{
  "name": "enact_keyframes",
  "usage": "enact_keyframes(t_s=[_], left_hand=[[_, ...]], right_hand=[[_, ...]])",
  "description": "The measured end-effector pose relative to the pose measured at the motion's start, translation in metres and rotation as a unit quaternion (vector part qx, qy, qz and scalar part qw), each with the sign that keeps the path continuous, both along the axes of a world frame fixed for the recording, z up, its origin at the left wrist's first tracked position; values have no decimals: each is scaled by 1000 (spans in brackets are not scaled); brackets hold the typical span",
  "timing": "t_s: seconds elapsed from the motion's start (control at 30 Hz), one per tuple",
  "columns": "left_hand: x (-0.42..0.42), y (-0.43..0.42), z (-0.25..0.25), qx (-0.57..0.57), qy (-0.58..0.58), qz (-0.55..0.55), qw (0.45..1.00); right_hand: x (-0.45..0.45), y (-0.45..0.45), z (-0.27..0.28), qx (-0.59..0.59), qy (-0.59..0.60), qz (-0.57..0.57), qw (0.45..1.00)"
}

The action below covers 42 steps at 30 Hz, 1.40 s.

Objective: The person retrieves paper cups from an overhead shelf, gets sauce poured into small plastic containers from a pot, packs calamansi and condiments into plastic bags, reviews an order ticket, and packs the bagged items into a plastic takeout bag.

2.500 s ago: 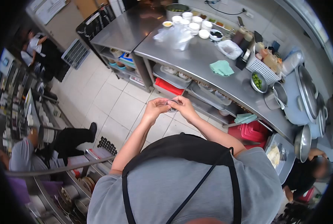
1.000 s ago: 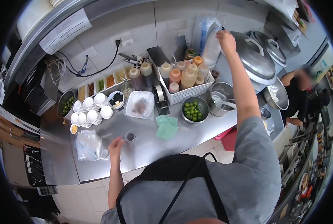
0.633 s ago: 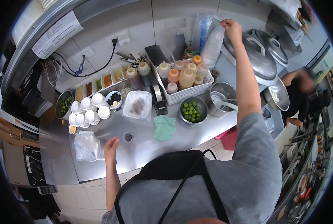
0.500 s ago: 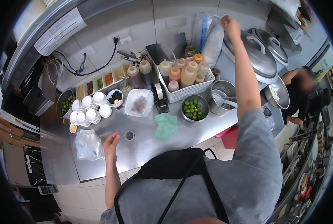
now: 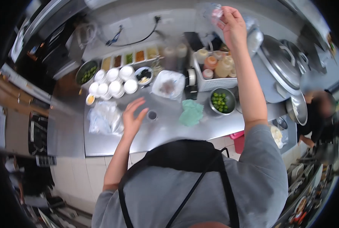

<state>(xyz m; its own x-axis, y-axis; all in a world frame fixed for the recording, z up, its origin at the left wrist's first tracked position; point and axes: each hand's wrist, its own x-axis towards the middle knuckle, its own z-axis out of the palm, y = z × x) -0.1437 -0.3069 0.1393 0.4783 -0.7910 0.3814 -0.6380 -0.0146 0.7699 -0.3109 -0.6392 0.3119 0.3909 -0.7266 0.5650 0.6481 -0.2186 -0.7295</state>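
Note:
High at the back, my right hand (image 5: pixel 233 28) is closed on a small, clear plastic piece (image 5: pixel 216 14) with a pinkish tint, blurred so its kind is unclear. My left hand (image 5: pixel 132 117) hovers over the steel counter with its fingers spread and nothing in it. Just right of its fingers stands a small clear cup (image 5: pixel 152 115) with dark contents. A clear plastic bag (image 5: pixel 104 117) lies to the left of that hand. Farther right sits a crumpled green cloth (image 5: pixel 191 113).
Stacked white cups (image 5: pixel 114 81) stand behind the left hand, near a bowl of dark and pale pieces (image 5: pixel 143 75). Green limes fill a metal bowl (image 5: pixel 214 110). A white basket (image 5: pixel 215 83) holds sauce bottles. Large lidded pots (image 5: pixel 277 62) and another person (image 5: pixel 315 114) are at right.
My right hand has come away from the plastic sleeve by the wall with a clear piece in its fingers. The left hand has opened and moved forward. The view has shifted left.

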Motion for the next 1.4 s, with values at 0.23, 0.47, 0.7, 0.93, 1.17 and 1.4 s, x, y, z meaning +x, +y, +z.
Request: enact_keyframes(t_s=[0.23,0.47,0.7,0.93,1.17,1.4], left_hand=[[-14,-4,50,9,-265,-39,963],[26,-13,42,-125,-414,24,901],[32,-10,60,-205,-281,86,934],[73,25,75,-158,-314,208,913],[88,31,92,-41,-356,282,890],[92,11,63,68,-395,220,889]], right_hand=[[69,68,-34,182,-57,191,963],[114,135,-56,292,-66,312,902],[109,215,-130,-154,126,28,980],[110,187,-156,-144,173,20,974],[104,195,-296,-384,517,34,764],[87,176,-315,-123,546,101,822]])
